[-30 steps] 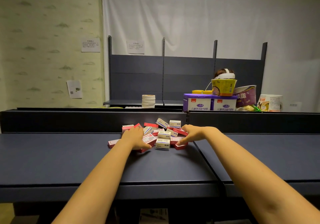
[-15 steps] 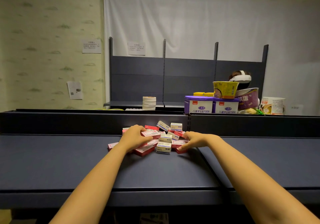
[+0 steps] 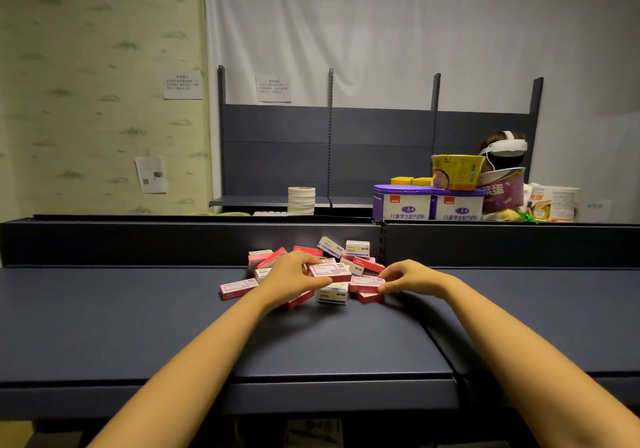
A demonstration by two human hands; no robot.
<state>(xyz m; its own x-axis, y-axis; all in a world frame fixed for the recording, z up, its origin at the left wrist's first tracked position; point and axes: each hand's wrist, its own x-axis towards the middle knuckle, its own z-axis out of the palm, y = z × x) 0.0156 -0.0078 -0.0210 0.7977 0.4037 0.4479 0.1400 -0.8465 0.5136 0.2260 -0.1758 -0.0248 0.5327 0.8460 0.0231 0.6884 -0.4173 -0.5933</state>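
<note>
A heap of small boxes [image 3: 356, 248], several red and several white, lies on the dark blue shelf [image 3: 138, 319] against its back wall. My left hand [image 3: 291, 279] holds a red box [image 3: 329, 271] between thumb and fingers, lifted a little over the heap. My right hand [image 3: 412, 278] pinches another red box [image 3: 365, 284] at the heap's right edge. One red box [image 3: 238, 288] lies apart at the left. A white box [image 3: 333, 293] sits at the front between my hands.
Behind the back wall stand two purple-topped tins [image 3: 427, 203], a yellow bowl [image 3: 457, 172], a stack of white rolls [image 3: 301, 200] and snack packs [image 3: 552, 203]. A person with a white headset [image 3: 505, 148] is at the far right. A seam [image 3: 433, 330] divides the shelf boards.
My left hand has taken a red box from the heap and raised it slightly. My right hand has closed on a red box at the right edge. The far person moved right.
</note>
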